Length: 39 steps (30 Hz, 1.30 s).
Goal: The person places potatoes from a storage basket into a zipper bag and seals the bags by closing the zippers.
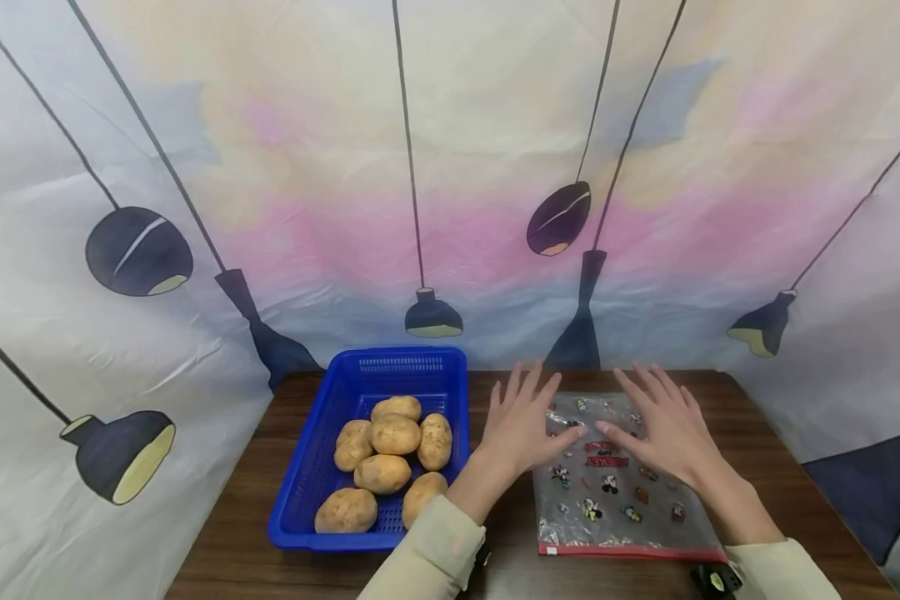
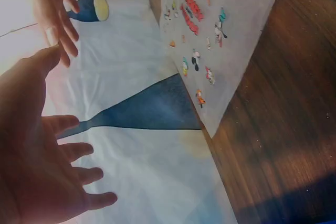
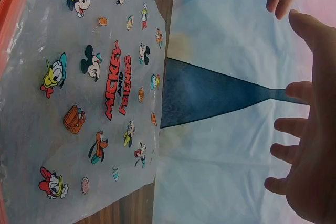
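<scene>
A clear zip bag [image 1: 600, 508] printed with cartoon characters lies flat on the wooden table, its red slider edge toward the person. Both hands hover above it with fingers spread. The left hand [image 1: 521, 425] is over the bag's left side, and the right hand [image 1: 671, 429] over its right side; their thumbs point at each other. Neither holds anything. In the right wrist view the bag [image 3: 105, 108] shows red lettering, with the right hand [image 3: 310, 145] apart from it. The left wrist view shows the left hand [image 2: 47, 145] likewise away from the bag [image 2: 215, 51].
To the left stands a blue plastic basket [image 1: 300, 475] with several potatoes [image 1: 395, 434] inside. The wooden table [image 1: 232, 517] meets a hanging cloth [image 1: 330, 208] painted with lamps along its far edge. The left forearm passes close by the basket's right side.
</scene>
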Available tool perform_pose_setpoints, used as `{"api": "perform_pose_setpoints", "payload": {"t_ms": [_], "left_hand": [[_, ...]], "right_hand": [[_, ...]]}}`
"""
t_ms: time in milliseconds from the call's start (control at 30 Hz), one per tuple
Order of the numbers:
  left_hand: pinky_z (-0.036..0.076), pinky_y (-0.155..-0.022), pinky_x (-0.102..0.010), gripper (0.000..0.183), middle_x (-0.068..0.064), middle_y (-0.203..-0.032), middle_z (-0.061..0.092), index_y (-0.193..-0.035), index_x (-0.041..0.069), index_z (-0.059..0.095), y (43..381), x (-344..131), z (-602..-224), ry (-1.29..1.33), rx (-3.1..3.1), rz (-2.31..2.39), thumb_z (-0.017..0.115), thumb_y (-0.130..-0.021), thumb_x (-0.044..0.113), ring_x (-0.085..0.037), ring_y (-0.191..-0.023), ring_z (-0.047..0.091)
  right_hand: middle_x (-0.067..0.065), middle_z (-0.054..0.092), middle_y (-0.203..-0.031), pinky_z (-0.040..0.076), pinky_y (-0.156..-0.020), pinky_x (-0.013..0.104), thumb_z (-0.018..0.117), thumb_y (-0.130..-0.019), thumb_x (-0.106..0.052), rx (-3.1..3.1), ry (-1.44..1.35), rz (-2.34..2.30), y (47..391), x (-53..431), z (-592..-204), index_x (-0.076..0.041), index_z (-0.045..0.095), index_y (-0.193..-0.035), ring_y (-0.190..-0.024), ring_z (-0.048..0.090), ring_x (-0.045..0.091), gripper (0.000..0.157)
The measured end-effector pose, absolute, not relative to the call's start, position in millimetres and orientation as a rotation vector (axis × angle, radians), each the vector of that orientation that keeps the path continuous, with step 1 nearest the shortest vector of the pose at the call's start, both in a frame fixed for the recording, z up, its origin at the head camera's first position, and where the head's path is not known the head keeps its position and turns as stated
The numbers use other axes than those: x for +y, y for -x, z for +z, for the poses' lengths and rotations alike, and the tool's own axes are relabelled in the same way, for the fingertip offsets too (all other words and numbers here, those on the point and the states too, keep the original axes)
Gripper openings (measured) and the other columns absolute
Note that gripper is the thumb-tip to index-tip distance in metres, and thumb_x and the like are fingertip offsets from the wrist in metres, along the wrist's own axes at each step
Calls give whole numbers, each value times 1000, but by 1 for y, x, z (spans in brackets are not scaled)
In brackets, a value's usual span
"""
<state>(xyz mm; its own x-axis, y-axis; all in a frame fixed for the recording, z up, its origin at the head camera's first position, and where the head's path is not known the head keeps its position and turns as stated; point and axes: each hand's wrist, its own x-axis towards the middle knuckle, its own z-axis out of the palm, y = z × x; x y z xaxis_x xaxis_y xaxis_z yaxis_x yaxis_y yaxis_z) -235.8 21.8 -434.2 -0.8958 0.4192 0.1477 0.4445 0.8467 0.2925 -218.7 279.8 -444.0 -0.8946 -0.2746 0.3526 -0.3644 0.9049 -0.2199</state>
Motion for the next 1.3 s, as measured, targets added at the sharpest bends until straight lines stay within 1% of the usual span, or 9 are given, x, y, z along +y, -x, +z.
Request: {"api": "perform_pose_setpoints", "payload": {"t_ms": [267,433,533,733,800,967,1033,1200,1300], "left_hand": [[19,-126,-63,89,2,-177,13,-169,33,27,224,15,-411,764,-2946,-644,49,-97,80,-27,-163,7],[20,-126,-64,90,3,-177,13,-169,33,28,214,8,-395,842,-2913,-623,46,-96,82,-27,-163,7],[19,-126,-63,89,2,-177,14,-169,32,29,209,0,-382,876,-2904,-584,49,-97,80,-27,-163,8],[21,-127,-59,89,3,-176,18,-169,31,28,206,-22,-364,922,-2869,-430,53,-97,77,-25,-163,12],[22,-127,-59,89,5,-176,18,-169,31,29,207,-29,-363,928,-2857,-409,54,-97,78,-24,-163,11],[21,-126,-59,88,6,-176,19,-169,35,26,208,-43,-367,929,-2845,-464,56,-97,75,-22,-163,10],[21,-126,-60,88,5,-176,20,-169,34,28,208,-48,-369,923,-2848,-484,58,-97,74,-23,-163,12],[22,-126,-60,86,3,-175,22,-168,30,34,205,-61,-373,913,-2868,-480,60,-97,72,-24,-162,15],[22,-126,-60,86,2,-175,23,-167,29,34,204,-70,-375,913,-2874,-482,62,-97,71,-25,-162,15]], "right_hand": [[25,34,-167,21,-111,83,71,-94,-62,-2729,-529,413,219,278,-441,-13,40,-164,-152,27,53,91],[23,39,-164,29,-105,84,77,-92,-53,-2661,-615,474,217,276,-442,-11,45,-161,-149,33,52,87],[22,41,-163,32,-102,84,78,-92,-49,-2638,-658,512,218,274,-441,-11,46,-161,-148,36,51,85],[20,40,-164,33,-98,87,76,-95,-49,-2691,-675,585,219,269,-439,-14,44,-162,-147,38,50,83],[21,41,-163,33,-97,87,76,-95,-49,-2710,-677,601,219,269,-439,-14,45,-162,-146,39,51,82],[21,44,-161,35,-104,81,76,-96,-49,-2720,-720,629,220,268,-439,-12,47,-160,-145,41,49,80],[21,45,-160,36,-105,78,76,-96,-49,-2722,-743,634,220,267,-439,-10,47,-160,-144,42,49,80],[20,47,-158,32,-108,80,76,-96,-52,-2752,-754,652,219,264,-441,-10,49,-159,-143,43,49,81],[20,48,-158,35,-107,79,76,-95,-53,-2761,-762,666,218,264,-444,-10,49,-158,-142,45,48,81]]}}
